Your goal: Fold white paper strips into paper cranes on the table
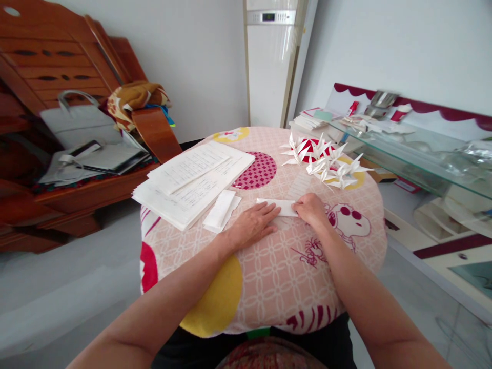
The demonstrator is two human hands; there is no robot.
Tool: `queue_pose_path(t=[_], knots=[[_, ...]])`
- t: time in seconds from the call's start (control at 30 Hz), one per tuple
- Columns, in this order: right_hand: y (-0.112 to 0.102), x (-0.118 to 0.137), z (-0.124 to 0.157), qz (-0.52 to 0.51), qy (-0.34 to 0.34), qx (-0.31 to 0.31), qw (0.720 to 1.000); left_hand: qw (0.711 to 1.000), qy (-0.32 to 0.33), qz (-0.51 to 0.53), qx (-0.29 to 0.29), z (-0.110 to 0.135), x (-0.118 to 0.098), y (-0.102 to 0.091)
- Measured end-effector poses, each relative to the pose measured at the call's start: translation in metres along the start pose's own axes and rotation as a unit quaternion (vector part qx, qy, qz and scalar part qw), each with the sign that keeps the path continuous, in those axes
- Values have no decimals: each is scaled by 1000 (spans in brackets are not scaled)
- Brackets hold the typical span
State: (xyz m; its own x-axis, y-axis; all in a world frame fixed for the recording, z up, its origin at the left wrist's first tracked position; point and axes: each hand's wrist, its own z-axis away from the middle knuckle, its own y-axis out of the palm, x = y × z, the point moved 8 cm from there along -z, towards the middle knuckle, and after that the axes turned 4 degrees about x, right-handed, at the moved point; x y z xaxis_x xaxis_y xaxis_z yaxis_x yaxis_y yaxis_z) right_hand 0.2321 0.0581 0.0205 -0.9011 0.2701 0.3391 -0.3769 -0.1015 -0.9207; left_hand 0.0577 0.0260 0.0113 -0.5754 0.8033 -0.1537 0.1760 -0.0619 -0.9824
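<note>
A folded white paper strip (280,205) lies on the round table's patterned pink cloth (269,277). My left hand (251,224) rests flat on the strip's left end, fingers stretched out. My right hand (310,209) has its fingers curled and pressed down on the strip's right end. Just left of my left hand lies a small pile of folded white papers (222,209). Beyond it is a thick stack of printed sheets (192,182). Several folded white paper cranes (325,159) sit at the far right of the table.
A wooden bench (77,128) at the left holds a grey bag (79,123), papers and a cloth. A white standing air conditioner (271,61) is behind the table. A glass shelf (415,148) with books and small items runs along the right.
</note>
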Motion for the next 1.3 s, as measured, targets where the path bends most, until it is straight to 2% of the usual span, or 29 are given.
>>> queue_pose_path(t=[0.1, 0.27, 0.93, 1.3], knots=[[0, 0, 0, 3, -3, -1, 1000, 1000, 10, -18, 8, 4, -3, 8], [-1, 1, 0, 1, -5, -3, 1000, 1000, 3, -24, 9, 5, -1, 9], [0, 1, -1, 28, -4, -2, 1000, 1000, 8, -18, -4, 5, -4, 7], [-2, 2, 0, 21, 1, 8, 1000, 999, 2, -37, 23, 4, -5, 7]])
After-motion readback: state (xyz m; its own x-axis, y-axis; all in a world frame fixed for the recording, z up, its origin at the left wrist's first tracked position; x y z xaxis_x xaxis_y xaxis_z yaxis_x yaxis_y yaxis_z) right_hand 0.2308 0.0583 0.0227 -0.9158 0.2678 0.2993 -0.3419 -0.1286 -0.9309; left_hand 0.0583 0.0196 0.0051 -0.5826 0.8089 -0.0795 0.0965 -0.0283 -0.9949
